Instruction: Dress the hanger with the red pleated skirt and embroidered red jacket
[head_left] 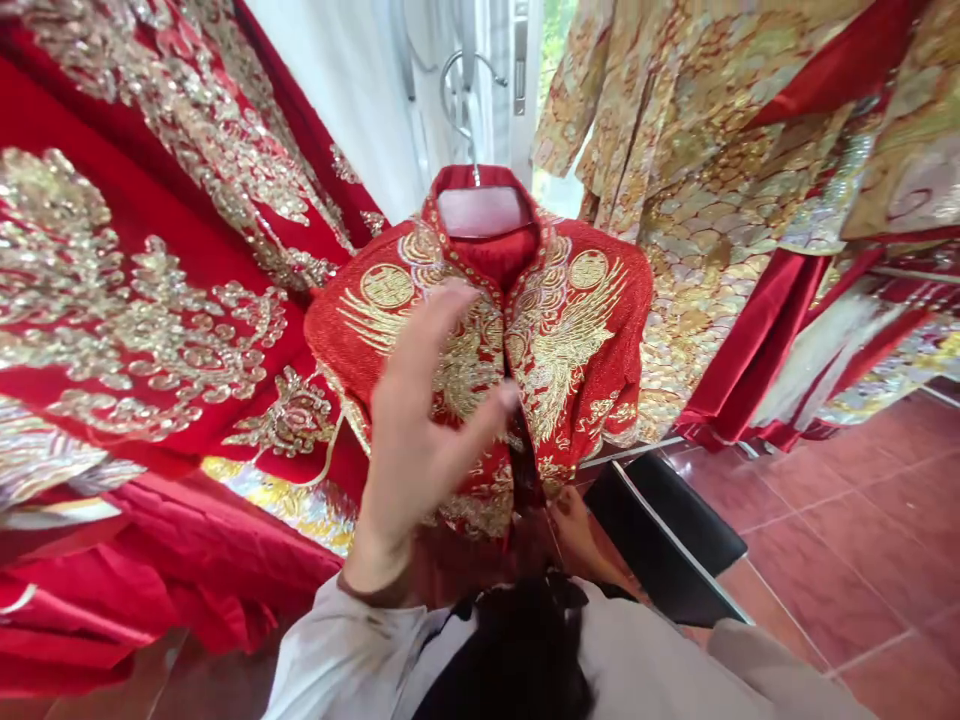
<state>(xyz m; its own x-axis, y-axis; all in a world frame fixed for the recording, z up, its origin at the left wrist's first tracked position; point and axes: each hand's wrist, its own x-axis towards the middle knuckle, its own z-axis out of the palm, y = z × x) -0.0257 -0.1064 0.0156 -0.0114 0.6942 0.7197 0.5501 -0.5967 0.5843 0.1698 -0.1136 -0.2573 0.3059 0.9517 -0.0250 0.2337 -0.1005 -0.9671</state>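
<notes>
A short red jacket (pixel 619 300) with gold embroidery and a stand-up collar hangs in front of me on a hanger (pixel 481 212). Its front edges meet below the collar. My left hand (pixel 420 420) is open over the wearer's-right front panel, fingers stretched upward and thumb apart, with nothing held; whether it touches the cloth is unclear. Low at the jacket's hem is my right hand (pixel 576 522), partly covered. Its fingers are hidden, so any grip on the hem cannot be made out.
Red garments with gold sequins (pixel 112 270) hang at the left. Gold patterned garments (pixel 712 190) hang at the right. A metal ring (pixel 448 85) is above the collar. A black flat-sided object (pixel 667 530) stands on the red tiled floor (pixel 847 530). Dark hair-like strands cover the bottom centre.
</notes>
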